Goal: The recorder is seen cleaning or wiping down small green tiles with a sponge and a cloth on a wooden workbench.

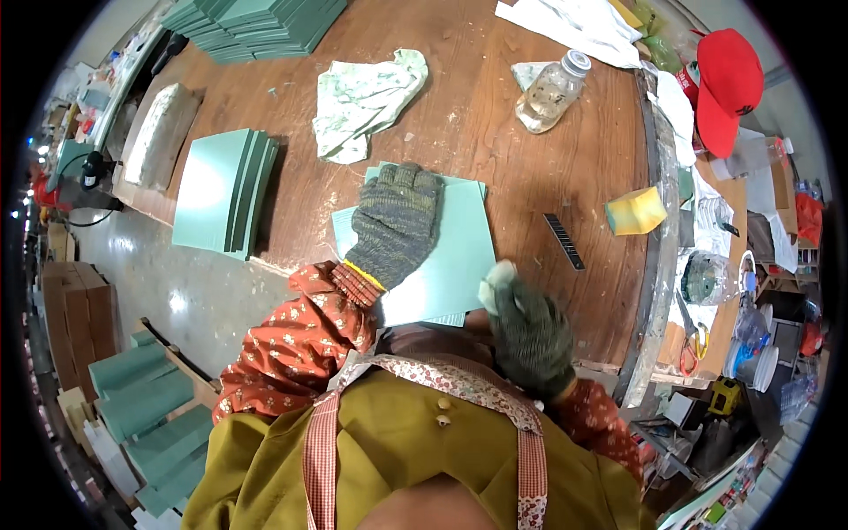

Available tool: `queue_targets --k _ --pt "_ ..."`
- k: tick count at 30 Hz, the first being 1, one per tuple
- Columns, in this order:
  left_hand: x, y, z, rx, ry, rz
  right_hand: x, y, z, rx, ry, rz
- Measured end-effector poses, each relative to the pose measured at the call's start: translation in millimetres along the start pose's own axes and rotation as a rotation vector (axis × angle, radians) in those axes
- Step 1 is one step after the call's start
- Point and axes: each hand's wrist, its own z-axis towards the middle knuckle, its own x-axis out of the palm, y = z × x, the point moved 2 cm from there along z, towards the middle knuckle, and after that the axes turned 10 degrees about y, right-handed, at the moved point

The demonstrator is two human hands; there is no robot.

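Note:
My left hand [396, 225], in a dark grey-green knit glove, lies flat on a pale green panel [450, 265] near the table's front edge. Other panel edges show beneath this one, slightly askew. My right hand [533, 334], gloved likewise, is closed around a small white wad [499, 276] by the panel's right edge. The wad looks like cloth, but most of it is hidden in the fingers. Further right on the wood lie a black strip [564, 241] with light marks and a yellow sponge [636, 212].
A short stack of green panels [216, 194] stands at the left, with a taller stack [256, 26] behind. Nearby are a crumpled cloth [367, 102] and a clear jar [552, 93]. On the right side shelf are scissors [691, 344] and a red cap [729, 88].

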Motion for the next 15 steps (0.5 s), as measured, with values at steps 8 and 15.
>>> queue_targets --k 8,15 --pt "-18.5 -4.5 8.2 -0.005 0.136 -0.026 -3.3 -19.6 99.1 0.114 0.275 -0.026" --pt "-29.7 4.7 4.8 0.003 0.073 -0.172 45.1 -101.5 158.5 0.023 0.218 -0.192"
